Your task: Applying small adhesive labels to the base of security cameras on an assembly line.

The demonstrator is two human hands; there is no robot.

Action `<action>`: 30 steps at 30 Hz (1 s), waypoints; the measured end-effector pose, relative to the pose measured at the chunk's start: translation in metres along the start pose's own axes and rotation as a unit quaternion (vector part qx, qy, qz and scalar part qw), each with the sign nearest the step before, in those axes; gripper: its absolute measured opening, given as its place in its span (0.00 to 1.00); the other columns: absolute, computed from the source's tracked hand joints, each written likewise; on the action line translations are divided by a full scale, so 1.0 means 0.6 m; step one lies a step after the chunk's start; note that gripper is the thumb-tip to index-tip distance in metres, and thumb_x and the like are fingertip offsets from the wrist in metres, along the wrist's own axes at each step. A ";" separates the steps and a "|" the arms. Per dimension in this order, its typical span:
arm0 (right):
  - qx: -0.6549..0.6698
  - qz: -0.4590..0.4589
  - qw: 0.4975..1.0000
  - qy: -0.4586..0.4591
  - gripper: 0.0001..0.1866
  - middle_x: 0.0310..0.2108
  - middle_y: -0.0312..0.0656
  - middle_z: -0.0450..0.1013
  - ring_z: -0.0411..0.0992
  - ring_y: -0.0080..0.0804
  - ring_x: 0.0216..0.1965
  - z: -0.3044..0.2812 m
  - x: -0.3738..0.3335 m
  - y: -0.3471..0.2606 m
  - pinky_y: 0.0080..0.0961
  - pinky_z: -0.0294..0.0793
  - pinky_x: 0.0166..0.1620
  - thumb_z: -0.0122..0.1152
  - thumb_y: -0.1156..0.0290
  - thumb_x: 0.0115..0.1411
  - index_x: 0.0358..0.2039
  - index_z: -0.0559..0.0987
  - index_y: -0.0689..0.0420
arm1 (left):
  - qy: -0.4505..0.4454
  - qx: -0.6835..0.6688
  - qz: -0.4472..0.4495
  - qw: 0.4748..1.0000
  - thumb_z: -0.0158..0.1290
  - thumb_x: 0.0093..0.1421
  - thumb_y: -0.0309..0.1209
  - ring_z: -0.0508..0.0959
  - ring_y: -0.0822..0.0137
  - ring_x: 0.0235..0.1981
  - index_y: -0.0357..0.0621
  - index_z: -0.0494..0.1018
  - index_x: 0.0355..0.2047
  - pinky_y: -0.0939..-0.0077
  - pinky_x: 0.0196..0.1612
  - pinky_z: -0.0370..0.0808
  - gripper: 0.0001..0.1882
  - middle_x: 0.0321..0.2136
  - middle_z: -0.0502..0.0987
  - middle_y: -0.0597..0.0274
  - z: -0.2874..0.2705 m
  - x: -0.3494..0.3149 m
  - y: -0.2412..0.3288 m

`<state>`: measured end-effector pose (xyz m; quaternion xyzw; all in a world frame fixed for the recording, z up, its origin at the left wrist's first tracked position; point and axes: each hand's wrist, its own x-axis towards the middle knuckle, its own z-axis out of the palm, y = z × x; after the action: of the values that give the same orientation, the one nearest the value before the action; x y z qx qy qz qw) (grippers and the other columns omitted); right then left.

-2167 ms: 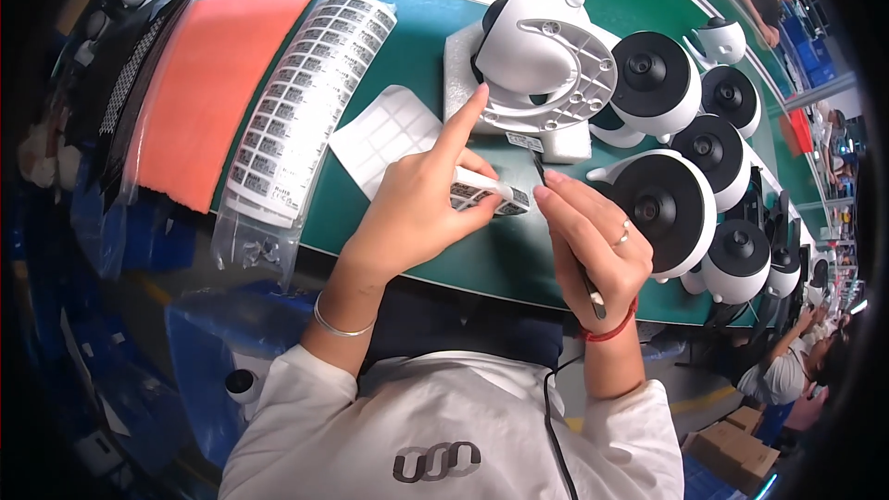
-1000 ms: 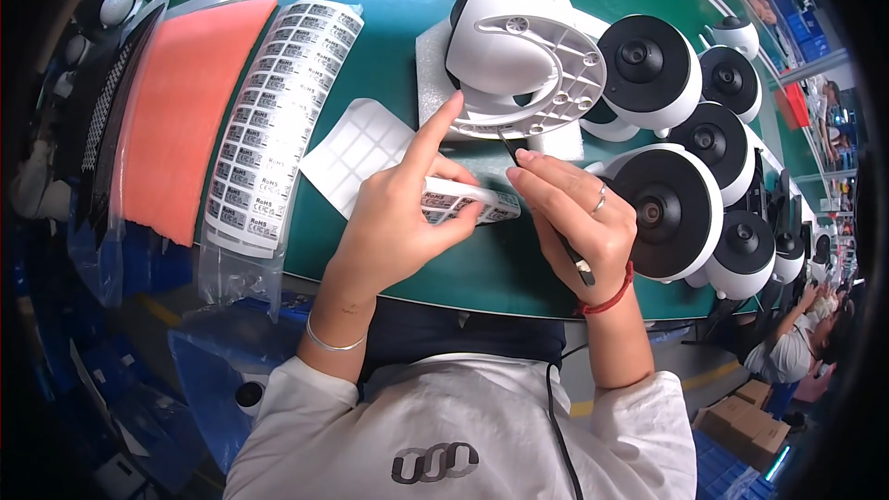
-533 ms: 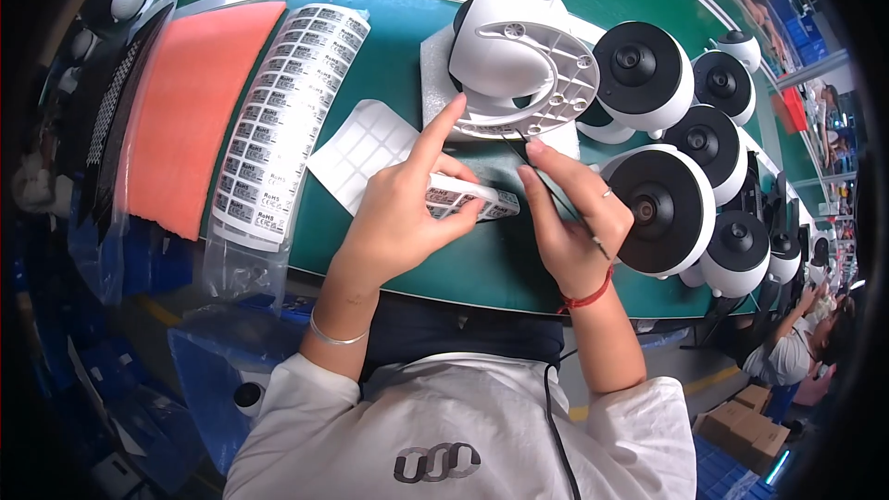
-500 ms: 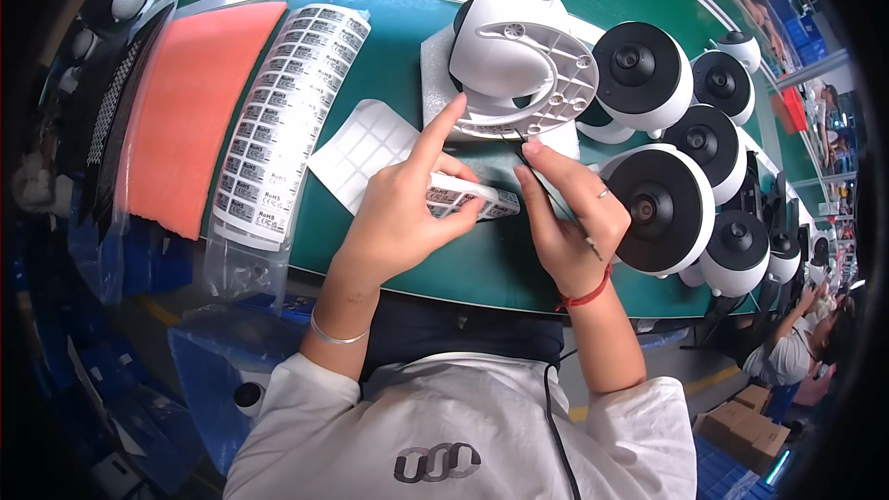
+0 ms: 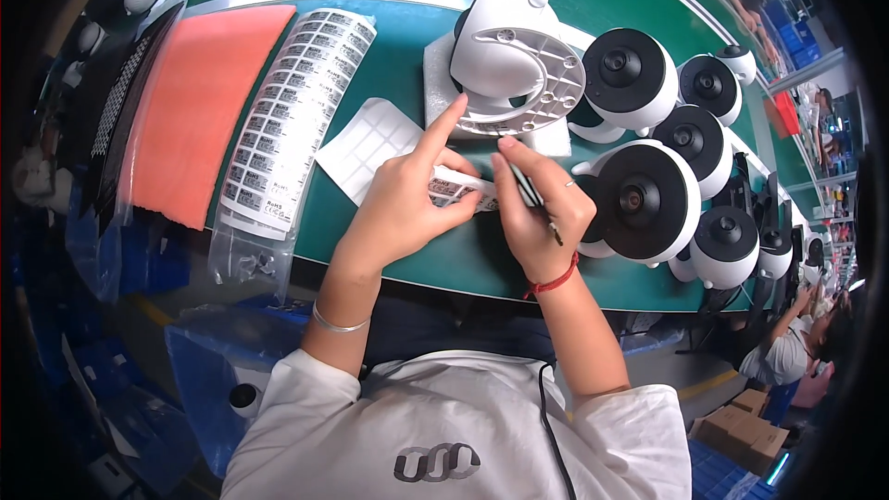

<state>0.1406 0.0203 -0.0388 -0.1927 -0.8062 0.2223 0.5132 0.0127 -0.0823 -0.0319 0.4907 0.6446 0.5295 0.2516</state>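
Note:
A white dome camera (image 5: 491, 65) lies tipped on a pale foam block (image 5: 439, 83), the ribbed underside of its base (image 5: 556, 97) turned up. My left hand (image 5: 398, 204) pinches a curled strip of printed labels (image 5: 446, 187) between thumb and fingers. Its index finger stretches to the near rim of the base. Dark tweezers (image 5: 526, 183) are gripped in my right hand (image 5: 548, 213), just right of the label strip and below the base rim. My fingers partly hide the tweezer tips, so I cannot tell if they hold a label.
Several white cameras with black fronts (image 5: 634, 199) crowd the right side. A blank-looking label sheet (image 5: 366, 148) lies left of the foam, beside a long stack of printed label sheets (image 5: 296, 111) and orange sheets (image 5: 199, 111). Another person (image 5: 787, 347) sits at the far right.
My right hand has moved left with the tweezers, closer to the label strip. My left hand keeps its pinch and its pointing finger. The view has shifted slightly.

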 end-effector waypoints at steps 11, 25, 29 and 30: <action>-0.024 0.015 0.994 -0.104 0.11 0.33 0.49 0.72 0.73 0.41 0.39 -0.096 0.062 -0.079 0.28 0.71 0.43 0.51 0.83 0.51 0.33 0.79 0.64 | 0.022 -0.037 -0.014 0.999 0.63 0.50 0.27 0.83 0.58 0.33 0.46 0.45 0.70 0.68 0.39 0.77 0.52 0.32 0.81 0.57 -0.001 -0.002 -0.013; -0.290 -0.174 0.837 -0.430 0.15 0.17 0.48 0.72 0.73 0.49 0.24 -0.101 0.392 -0.004 0.39 0.70 0.29 0.72 0.57 0.47 0.24 0.82 0.56 | -0.024 -0.007 -0.051 0.998 0.65 0.49 0.32 0.82 0.58 0.32 0.41 0.49 0.69 0.69 0.38 0.77 0.50 0.33 0.81 0.54 -0.010 -0.013 -0.022; -0.460 -0.156 0.804 -0.344 0.15 0.19 0.48 0.74 0.76 0.48 0.25 -0.127 0.462 0.092 0.37 0.74 0.29 0.68 0.55 0.49 0.23 0.82 0.55 | -0.018 -0.018 -0.059 0.998 0.65 0.50 0.31 0.83 0.58 0.31 0.40 0.49 0.68 0.70 0.37 0.78 0.50 0.33 0.81 0.54 -0.012 -0.017 -0.012; -0.510 -0.127 0.771 -0.360 0.12 0.21 0.48 0.76 0.77 0.48 0.26 -0.117 0.473 0.126 0.39 0.76 0.30 0.66 0.59 0.49 0.24 0.83 0.55 | -0.022 -0.014 -0.061 0.998 0.65 0.50 0.30 0.83 0.59 0.32 0.40 0.49 0.69 0.70 0.36 0.78 0.50 0.33 0.81 0.55 -0.012 -0.015 -0.009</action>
<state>0.0975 0.2472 0.1561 -0.2275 -0.9442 -0.2353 0.0356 0.0082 -0.0934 -0.0365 0.4581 0.6603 0.5115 0.3042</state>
